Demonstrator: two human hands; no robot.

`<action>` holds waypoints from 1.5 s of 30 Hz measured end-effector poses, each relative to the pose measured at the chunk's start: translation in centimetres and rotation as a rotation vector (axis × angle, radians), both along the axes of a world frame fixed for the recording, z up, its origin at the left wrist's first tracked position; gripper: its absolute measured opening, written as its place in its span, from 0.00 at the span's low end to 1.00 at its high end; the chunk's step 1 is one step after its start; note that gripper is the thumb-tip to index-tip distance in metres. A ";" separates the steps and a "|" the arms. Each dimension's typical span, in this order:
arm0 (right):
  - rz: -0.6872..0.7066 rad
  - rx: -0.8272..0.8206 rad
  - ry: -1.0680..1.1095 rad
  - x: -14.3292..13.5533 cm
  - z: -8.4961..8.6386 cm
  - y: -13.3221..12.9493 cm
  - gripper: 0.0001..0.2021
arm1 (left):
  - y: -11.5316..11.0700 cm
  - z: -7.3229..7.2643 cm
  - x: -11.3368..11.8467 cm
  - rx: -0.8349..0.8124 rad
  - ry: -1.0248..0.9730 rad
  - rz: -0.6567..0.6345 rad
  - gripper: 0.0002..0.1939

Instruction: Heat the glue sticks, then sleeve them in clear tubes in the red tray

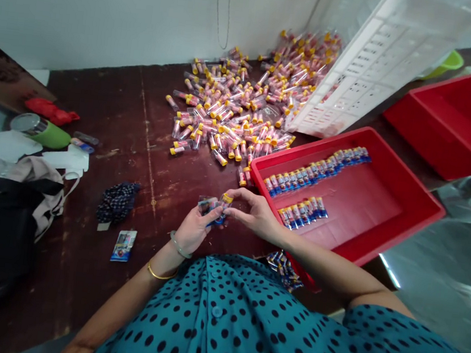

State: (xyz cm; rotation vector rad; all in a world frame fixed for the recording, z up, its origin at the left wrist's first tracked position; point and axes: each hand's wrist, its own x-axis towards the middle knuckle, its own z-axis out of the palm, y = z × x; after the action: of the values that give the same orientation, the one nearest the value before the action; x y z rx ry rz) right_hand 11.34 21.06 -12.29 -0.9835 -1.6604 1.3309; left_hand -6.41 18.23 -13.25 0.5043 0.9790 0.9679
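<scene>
Pinching blue packets [207,203] mid-frame, our left hand [193,230] and right hand [260,217] meet! Capped tubes [228,111] sprawl upper centre, red tray [369,207] crowding right, brown table [182,187] below pale wall [131,9].

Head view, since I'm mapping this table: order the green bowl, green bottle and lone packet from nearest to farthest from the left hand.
1. Lone packet: left of the left hand.
2. Green bottle: farther left and forward.
3. Green bowl: far right background.
</scene>
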 end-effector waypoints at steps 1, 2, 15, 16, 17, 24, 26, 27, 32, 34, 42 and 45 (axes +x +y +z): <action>-0.029 -0.006 0.005 0.1 -0.1 -0.4 0.15 | 0.0 0.1 0.2 0.004 0.000 0.001 0.20; -0.059 -0.015 0.016 0.3 -0.2 -0.6 0.14 | 0.0 0.2 0.4 0.011 0.004 0.001 0.19; -0.116 -0.015 0.042 2.1 0.0 -0.2 0.10 | 0.3 0.4 2.2 0.049 0.079 -0.061 0.19; -0.110 -0.019 0.051 2.2 0.0 -0.2 0.10 | 0.3 0.4 2.3 0.043 0.084 -0.061 0.19; -0.104 -0.023 0.057 2.2 0.0 -0.2 0.10 | 0.2 0.4 2.4 0.039 0.088 -0.061 0.19; -0.104 -0.058 0.097 2.7 0.6 0.0 0.10 | 0.6 0.3 2.8 0.036 0.071 -0.070 0.20; -0.179 -0.022 0.118 5.7 0.8 1.4 0.11 | 0.9 0.2 2.5 0.023 0.064 -0.088 0.21; -0.244 0.000 0.108 8.1 0.8 2.4 0.13 | 1.0 0.2 2.3 0.010 0.065 -0.098 0.21; -0.636 -0.175 -0.369 22.9 -0.7 5.0 0.15 | 1.7 -0.3 1.0 -0.059 0.054 -0.128 0.16; -0.707 -0.262 -0.571 26.3 -2.1 4.1 0.14 | 1.9 -0.4 0.8 -0.072 0.003 -0.110 0.15; -0.688 -0.044 -0.612 22.8 -2.8 5.4 0.09 | 1.9 -0.2 0.6 -0.027 0.013 -0.114 0.14; -0.466 0.183 -0.491 15.1 -1.3 10.4 0.08 | 2.5 -0.6 -0.2 0.018 0.088 -0.056 0.17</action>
State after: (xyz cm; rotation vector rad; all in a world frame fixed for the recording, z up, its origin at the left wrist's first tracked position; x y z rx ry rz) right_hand 26.45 31.44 -13.57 -1.5532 -1.7131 0.6475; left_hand -6.63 20.69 -13.82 0.5907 1.0300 0.9117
